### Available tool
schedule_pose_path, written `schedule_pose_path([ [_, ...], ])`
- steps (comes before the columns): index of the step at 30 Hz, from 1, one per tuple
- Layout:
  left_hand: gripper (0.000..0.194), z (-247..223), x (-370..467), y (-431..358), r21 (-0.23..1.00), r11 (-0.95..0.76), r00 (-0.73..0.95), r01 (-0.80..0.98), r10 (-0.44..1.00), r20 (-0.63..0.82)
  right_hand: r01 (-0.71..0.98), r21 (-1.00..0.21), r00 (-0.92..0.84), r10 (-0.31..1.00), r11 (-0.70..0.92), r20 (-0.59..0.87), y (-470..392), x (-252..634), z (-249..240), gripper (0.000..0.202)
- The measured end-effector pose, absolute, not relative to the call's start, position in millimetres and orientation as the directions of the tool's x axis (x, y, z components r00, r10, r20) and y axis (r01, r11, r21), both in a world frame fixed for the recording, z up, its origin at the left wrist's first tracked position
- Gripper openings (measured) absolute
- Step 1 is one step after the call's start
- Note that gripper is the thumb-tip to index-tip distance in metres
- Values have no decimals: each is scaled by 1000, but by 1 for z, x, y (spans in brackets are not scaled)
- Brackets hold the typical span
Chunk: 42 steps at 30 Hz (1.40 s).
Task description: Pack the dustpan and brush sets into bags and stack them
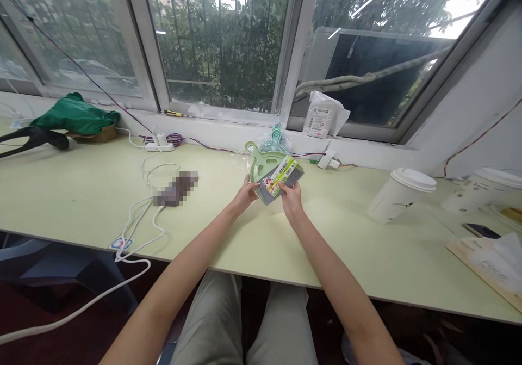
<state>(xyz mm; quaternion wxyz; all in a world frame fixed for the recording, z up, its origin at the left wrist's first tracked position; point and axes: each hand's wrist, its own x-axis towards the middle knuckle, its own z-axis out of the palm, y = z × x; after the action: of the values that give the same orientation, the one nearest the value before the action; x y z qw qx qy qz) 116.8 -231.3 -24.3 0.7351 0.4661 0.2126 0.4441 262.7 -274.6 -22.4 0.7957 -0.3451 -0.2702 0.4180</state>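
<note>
The desk (326, 240) is spread below; over its middle, between the two hands, the dustpan (261, 165) is held, tilted, with its handle pointed away. It is probably thin plastic: light, stiff, liable to crack if bent hard. Across its front the brush (294, 177) is laid, its grey bristles likely springy, so little firmness is to be expected there. Behind, a blue-green piece (276, 132) is seen; whether it is joined to the rest cannot be told. By the left hand (243, 196), the brush's left end is pinched; by the right hand (292, 199), its lower right edge is pinched, thumb on the front, the other fingers mostly hidden. The label (279, 175) is wrapped round the brush and may crease. Because the clear film looks slick, a firmer hold would be found at the dustpan's rim or handle than on the bristles.
</note>
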Motion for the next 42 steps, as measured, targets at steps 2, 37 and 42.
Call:
schedule_pose_path([
  [2,60,-25,118,-231,873,165,480,-459,873,87,-481,-760,501,848,437,171,-275,263,-21,45],
  [37,59,-22,126,-243,901,139,487,-412,869,89,-479,-784,505,855,395,122,-275,249,-31,34],
  [42,75,-22,127,-242,912,7,345,-409,927,148,-497,-768,496,858,404,130,-278,247,-26,36],
])
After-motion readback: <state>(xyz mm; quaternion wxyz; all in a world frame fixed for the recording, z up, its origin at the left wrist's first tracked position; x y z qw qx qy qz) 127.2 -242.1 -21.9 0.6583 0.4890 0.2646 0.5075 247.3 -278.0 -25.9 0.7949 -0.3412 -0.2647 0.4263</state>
